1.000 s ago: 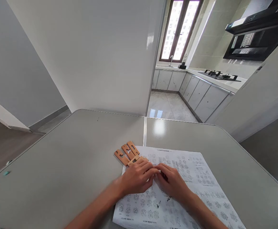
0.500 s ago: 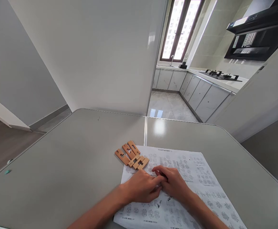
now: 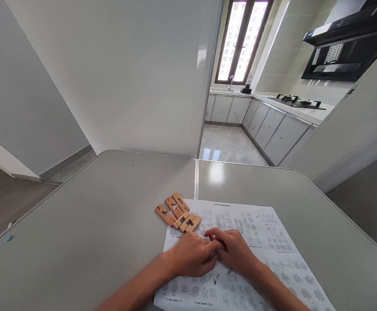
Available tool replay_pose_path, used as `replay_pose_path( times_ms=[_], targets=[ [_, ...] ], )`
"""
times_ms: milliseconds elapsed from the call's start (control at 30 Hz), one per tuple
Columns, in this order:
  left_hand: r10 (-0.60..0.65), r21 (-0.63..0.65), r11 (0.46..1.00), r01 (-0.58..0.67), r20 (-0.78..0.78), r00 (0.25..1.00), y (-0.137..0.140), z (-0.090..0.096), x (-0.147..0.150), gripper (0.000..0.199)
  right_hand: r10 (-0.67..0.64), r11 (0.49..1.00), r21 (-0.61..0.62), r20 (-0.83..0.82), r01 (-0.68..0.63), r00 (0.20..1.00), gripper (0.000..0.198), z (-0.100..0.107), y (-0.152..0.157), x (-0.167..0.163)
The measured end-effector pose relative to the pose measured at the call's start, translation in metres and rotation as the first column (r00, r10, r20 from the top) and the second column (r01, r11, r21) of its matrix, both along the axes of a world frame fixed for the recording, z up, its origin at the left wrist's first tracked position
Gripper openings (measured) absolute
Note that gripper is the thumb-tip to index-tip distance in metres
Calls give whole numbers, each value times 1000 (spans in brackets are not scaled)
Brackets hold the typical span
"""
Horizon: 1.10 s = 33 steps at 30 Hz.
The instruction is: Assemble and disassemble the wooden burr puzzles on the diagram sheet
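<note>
My left hand (image 3: 194,254) and my right hand (image 3: 235,247) meet over a printed sheet (image 3: 292,268), their fingertips touching. Bent fingers close both hands; whatever lies between them, if anything, is hidden. Just beyond my left hand is a group of flat wooden puzzle pieces with cut-out notches. Three darker pieces (image 3: 165,214) bear handwritten marks and fan out to the left. Several lighter pieces (image 3: 190,223) lie against them, around a small square gap. The group overlaps the sheet's upper left corner.
The sheet shows rows of small line diagrams and lies on a grey table (image 3: 94,224) with a metal seam (image 3: 196,179). A small teal object (image 3: 8,238) is near the left edge. Behind are a white panel (image 3: 143,77) and a kitchen with a gas hob (image 3: 296,102).
The camera view has shifted slightly. Both hands remain together in nearly the same place, and the wooden pieces have not moved on the table.
</note>
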<state>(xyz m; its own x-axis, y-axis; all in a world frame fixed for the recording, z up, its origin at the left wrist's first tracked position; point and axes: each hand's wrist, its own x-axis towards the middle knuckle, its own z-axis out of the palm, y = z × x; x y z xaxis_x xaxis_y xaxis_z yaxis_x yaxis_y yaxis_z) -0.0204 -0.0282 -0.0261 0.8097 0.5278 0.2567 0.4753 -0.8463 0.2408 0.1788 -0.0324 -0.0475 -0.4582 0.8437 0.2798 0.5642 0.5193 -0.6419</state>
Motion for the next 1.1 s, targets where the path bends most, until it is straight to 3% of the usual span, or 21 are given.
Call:
replay_pose_path(
  times_ms=[200, 533, 800, 933, 1100],
  targets=[
    [8, -58, 998, -6, 21, 1000, 0, 2, -1, 22, -16, 1000, -2, 1, 16, 1000, 36, -4, 0, 1],
    [-1, -44, 999, 4, 75, 997, 0, 3, -2, 23, -20, 1000, -8, 16, 20, 1000, 36, -6, 0, 0],
    [-36, -12, 999, 41, 275, 961, -1, 5, -4, 34, -13, 1000, -4, -7, 13, 1000, 36, -2, 0, -1],
    [-32, -2, 999, 35, 375, 927, 1, 7, -5, 29, -31, 1000, 4, 9, 31, 999, 29, -2, -1, -2],
    [46, 4, 998, -55, 492, 869, 7, 18, -13, 25, -41, 999, 32, 23, 40, 999, 25, -5, 0, -4]
  ],
)
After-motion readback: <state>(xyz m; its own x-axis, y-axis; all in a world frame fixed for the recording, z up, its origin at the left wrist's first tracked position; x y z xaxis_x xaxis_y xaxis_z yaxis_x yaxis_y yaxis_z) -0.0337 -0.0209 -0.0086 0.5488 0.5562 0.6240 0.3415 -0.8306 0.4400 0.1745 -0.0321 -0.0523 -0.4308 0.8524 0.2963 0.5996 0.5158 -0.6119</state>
